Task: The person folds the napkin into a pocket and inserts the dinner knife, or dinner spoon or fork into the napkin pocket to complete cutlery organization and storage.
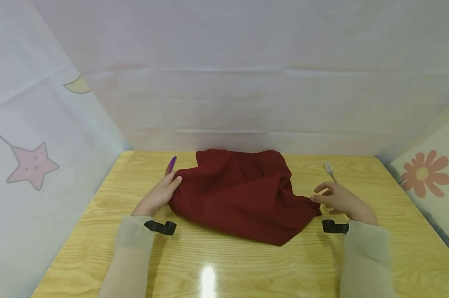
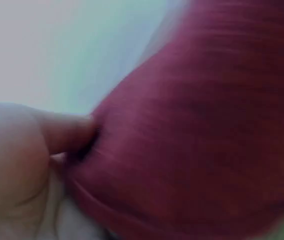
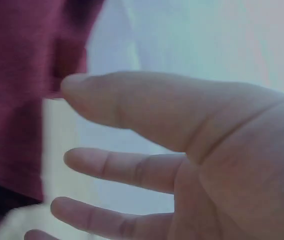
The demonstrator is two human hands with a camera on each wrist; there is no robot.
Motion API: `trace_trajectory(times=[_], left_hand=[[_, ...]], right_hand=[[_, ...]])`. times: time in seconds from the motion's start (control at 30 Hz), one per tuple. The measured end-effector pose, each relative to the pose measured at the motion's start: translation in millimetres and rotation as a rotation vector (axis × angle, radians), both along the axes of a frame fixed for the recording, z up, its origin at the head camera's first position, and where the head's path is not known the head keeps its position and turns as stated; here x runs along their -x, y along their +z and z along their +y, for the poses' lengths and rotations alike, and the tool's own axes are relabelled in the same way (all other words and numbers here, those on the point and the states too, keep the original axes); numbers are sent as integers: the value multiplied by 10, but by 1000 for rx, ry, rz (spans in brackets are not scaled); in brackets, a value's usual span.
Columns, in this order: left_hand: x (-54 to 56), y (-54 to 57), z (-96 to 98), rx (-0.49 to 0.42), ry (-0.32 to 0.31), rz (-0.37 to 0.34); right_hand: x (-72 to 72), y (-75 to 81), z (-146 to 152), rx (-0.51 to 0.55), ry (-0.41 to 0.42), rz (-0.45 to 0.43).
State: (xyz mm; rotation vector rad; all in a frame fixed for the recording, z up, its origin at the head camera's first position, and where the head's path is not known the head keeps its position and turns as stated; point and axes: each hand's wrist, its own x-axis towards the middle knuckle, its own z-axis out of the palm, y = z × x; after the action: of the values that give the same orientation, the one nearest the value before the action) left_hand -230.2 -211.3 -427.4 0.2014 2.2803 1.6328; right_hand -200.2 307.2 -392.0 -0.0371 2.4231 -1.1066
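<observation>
A dark red cloth (image 1: 231,198) spreads in loose folds over the middle of the table, its near edge slanting down to a corner. My left hand (image 1: 159,194) pinches its left side between thumb and fingers; in the left wrist view the thumb (image 2: 72,131) presses into the blurred fabric. At the cloth's right corner is my right hand (image 1: 341,200), with the fingers apart. The right wrist view shows these fingers (image 3: 127,167) extended and spaced, with the thumb tip overlapping the cloth's edge.
Just beyond my left hand lies a slim purple utensil (image 1: 171,165), partly covered by that hand. A silver fork (image 1: 329,169) lies behind my right hand. The wooden table (image 1: 187,265) meets pale printed curtains at the back and sides.
</observation>
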Motion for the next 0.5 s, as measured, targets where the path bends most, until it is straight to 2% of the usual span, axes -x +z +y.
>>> trace_trajectory(times=[0.1, 0.23, 0.37, 0.43, 0.5], left_hand=[[-36, -48, -34, 115, -54, -18], [-110, -88, -105, 180, -140, -57], [-196, -107, -191, 208, -246, -107], [-238, -118, -224, 224, -308, -93], [-267, -139, -251, 240, -364, -49]], right_hand=[[41, -116, -68, 29, -10, -40], [91, -290, -140, 52, 18, -54], [123, -395, -136, 18, 86, 2], [123, -393, -118, 9, 101, 39], [113, -354, -77, 14, 110, 91]])
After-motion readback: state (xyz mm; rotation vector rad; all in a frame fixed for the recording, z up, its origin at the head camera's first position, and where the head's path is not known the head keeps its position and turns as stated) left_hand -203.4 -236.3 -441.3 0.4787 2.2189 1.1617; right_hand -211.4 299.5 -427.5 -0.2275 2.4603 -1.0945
